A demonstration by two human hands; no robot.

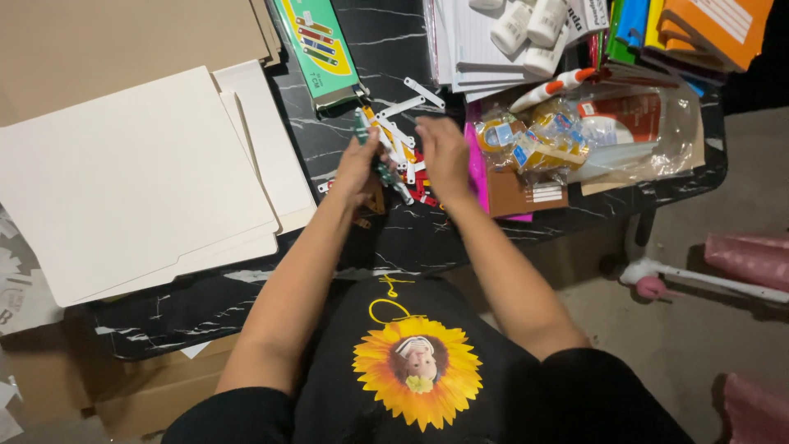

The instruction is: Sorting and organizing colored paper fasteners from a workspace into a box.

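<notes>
Fingers of left hand (pixel 359 168) pinch what seems a small dark-green clip; right hand (pixel 444 156), fingers together, steadies white metal fastener strips (pixel 400 131) between both.

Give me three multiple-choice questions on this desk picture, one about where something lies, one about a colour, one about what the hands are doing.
1. The stack of cream folders lies where from the hands?
A on the person's left
B on the person's right
C under the table

2. What colour is the long fastener box?
A green
B black
C pink

3. The left hand and right hand are:
A resting in the lap
B over the pile of white strips
C lifting a folder

Answers: 1 A, folders fill the left side; 2 A, green face; 3 B, both hands meet above the strips.
</notes>
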